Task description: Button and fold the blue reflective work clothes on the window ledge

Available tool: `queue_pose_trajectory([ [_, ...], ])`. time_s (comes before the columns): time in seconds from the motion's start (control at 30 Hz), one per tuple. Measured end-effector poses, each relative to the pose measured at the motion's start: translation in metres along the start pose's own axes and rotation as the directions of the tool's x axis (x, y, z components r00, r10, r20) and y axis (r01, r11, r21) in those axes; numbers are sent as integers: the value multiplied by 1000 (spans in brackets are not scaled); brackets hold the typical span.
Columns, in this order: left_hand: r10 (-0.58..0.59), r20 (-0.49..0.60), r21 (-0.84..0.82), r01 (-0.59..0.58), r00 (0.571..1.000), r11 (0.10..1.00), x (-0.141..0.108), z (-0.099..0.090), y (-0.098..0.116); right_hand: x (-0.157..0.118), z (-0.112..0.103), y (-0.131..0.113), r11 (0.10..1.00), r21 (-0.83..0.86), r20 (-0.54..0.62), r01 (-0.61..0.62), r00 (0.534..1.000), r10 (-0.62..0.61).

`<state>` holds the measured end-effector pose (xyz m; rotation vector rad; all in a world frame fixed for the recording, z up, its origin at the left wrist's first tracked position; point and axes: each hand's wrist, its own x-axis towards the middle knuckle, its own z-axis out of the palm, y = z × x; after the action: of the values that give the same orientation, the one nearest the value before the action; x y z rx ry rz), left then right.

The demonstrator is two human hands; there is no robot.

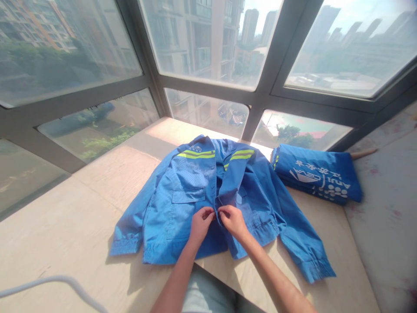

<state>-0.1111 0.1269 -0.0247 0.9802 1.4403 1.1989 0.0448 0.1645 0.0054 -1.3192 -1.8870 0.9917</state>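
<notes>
A blue jacket [185,174] with yellow-green stripes lies spread front side up on a pale stone ledge, its sleeves out to both sides. Its front is partly open, with the collar toward the windows. Low on the front opening, my left hand [203,217] pinches the edge of the left panel. Right beside it, my right hand [230,217] pinches the edge of the other panel. The fingertips of both hands nearly meet. Any button between them is too small to make out.
A folded blue garment [316,174] with white print lies at the right, by the patterned wall [384,195]. Windows with grey frames [208,87] stand behind the ledge [84,217]. A pale cable [68,280] crosses the lower left corner.
</notes>
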Motion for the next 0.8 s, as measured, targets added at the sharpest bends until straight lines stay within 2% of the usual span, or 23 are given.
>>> queue_pose_trajectory([
  [0.27, -32, 50, 11, 32, 998, 999, 1, -4, 2, -1, 5, -1, 999, -13, -31, 44, 999, -44],
  [0.5, 47, 92, 75, -54, 995, 996, 3, -8, -1, 1, 1, -1, 999, 37, -18, 33, 999, -32],
  [0.63, 90, 95, 116, -101, 991, 988, 1, -8, 1, 2, -2, -1, 996, 81, 15, -37, 999, 36],
  [0.7, 109, 87, 140, -120, 990, 983, 1, -7, 3, 0, 1, -3, 999, 32, 18, -35, 999, 34],
  [0.8, 98, 58, 158, -106, 994, 982, 0, -4, 8, -6, 11, -7, 989, -151, -32, 9, 999, -14],
])
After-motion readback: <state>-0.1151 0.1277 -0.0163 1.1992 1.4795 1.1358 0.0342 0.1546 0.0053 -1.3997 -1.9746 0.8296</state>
